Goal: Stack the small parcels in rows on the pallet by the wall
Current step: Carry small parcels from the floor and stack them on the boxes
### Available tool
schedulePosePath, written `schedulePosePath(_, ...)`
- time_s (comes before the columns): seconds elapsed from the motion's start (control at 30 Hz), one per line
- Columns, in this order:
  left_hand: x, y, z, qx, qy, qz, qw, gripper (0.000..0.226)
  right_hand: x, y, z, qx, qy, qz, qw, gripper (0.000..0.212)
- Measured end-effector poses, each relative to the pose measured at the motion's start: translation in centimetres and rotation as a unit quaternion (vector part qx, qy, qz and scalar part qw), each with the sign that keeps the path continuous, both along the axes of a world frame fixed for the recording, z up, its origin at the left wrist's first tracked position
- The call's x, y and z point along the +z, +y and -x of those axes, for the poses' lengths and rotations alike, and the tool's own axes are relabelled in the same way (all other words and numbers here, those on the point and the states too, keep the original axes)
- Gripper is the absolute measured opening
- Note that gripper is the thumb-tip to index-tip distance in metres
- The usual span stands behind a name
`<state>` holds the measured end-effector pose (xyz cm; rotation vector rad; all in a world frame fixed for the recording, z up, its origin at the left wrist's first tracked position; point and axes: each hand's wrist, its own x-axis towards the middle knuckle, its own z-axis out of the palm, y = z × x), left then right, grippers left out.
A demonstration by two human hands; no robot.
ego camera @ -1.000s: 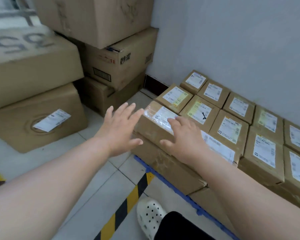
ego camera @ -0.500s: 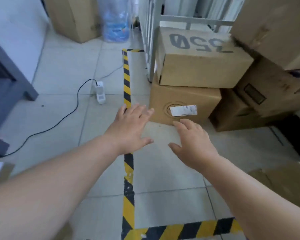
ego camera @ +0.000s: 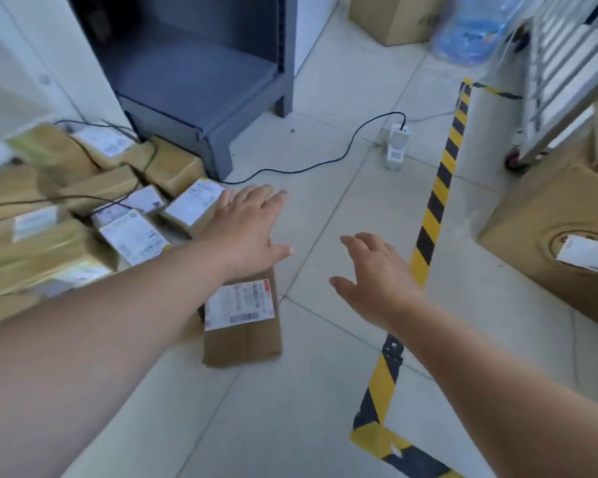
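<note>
Parcels (ego camera: 83, 208) heaped at left of frame on the tiled floor (ego camera: 325, 167): roughly ten small brown boxes, blurred, most taped glossy and bearing white labels, with thin black wires draped across. One flat cardboard parcel (ego camera: 242, 326) apart from the heap at centre, matte, rectangular, one white label with a red strip. Two hands, both empty and spread flat, palms down: left hand (ego camera: 249, 232) just above the flat parcel's far edge and beside the heap; right hand (ego camera: 377, 277) over bare tile near the yellow-black striped tape (ego camera: 435, 201). One grey metal shelf unit (ego camera: 194, 81) at upper left. One black cable (ego camera: 325, 160) leading to a white power strip (ego camera: 396, 146). One large carton (ego camera: 553, 243) at right, round cutout, white label.
</note>
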<state>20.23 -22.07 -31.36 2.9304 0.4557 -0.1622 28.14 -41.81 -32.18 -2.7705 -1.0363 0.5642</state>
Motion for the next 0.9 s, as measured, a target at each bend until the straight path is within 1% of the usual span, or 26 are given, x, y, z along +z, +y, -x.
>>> schedulePosePath(0.2,-2.4,6.1,8.5,0.101,0.016,-0.002,0.995,0.087,-2.5,6.3,5.5,0.034,0.040,0.008,0.999,0.073)
schedulePosePath(0.33,-4.1,8.3,12.3,0.138,0.024,0.009,0.990,0.087,-3.3,9.7,8.0,0.053,0.050,0.020,0.997,0.070)
schedulePosePath(0.43,-5.4,9.5,14.4,0.161,0.032,0.019,0.986,0.087,-3.7,11.9,9.3,0.065,0.051,0.030,0.996,0.069)
schedulePosePath(0.57,-7.2,11.1,16.8,0.208,0.064,0.046,0.975,0.093,-4.4,14.4,10.7,0.082,0.047,0.049,0.994,0.068)
schedulePosePath(0.7,-8.3,12.1,18.7,0.247,0.069,0.071,0.964,0.092,-4.9,16.8,12.1,0.094,0.057,0.057,0.992,0.066)
schedulePosePath(0.8,-8.8,13.3,20.2,0.272,0.078,0.051,0.958,0.092,-5.3,18.8,13.2,0.107,0.064,0.060,0.990,0.065)
schedulePosePath(0.9,-9.1,15.2,22.0,0.318,0.088,0.032,0.943,0.094,-5.5,21.0,14.5,0.135,0.063,0.061,0.987,0.065)
